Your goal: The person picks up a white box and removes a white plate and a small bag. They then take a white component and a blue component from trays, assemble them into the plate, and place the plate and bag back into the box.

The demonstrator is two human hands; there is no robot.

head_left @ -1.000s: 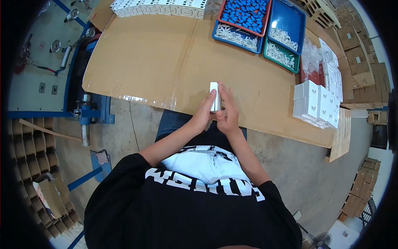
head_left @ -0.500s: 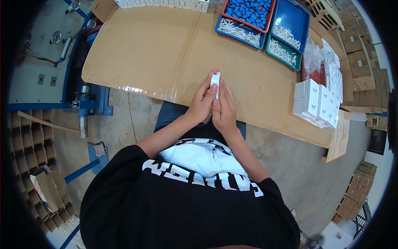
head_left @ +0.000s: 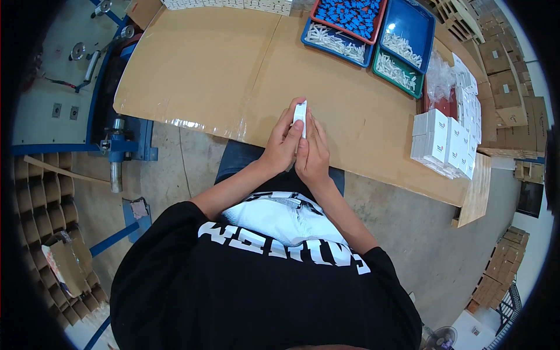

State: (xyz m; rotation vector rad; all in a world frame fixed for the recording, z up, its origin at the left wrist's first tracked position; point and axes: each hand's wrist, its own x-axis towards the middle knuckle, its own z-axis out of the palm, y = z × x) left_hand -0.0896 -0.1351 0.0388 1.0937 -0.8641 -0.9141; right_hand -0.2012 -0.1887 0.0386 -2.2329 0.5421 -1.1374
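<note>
A slim white box (head_left: 300, 112), seen on its narrow side, stands between my two hands above the near edge of the table. My left hand (head_left: 282, 144) is closed on its left side, with the thumb lying along the near face. On the other side, my right hand (head_left: 314, 154) presses its fingers and thumb against it. Fingers and palms hide most of the box's broad sides.
Cardboard covers the table (head_left: 198, 76). Trays at the back right hold blue pieces (head_left: 349, 16) and white pieces (head_left: 335, 42). White boxes (head_left: 446, 143) are stacked at the right edge, near clear plastic bags (head_left: 440, 81). A blue-framed machine (head_left: 119, 143) stands left.
The whole view has shifted very slightly. My hands keep the same grip on the white box, with no other clear difference.
</note>
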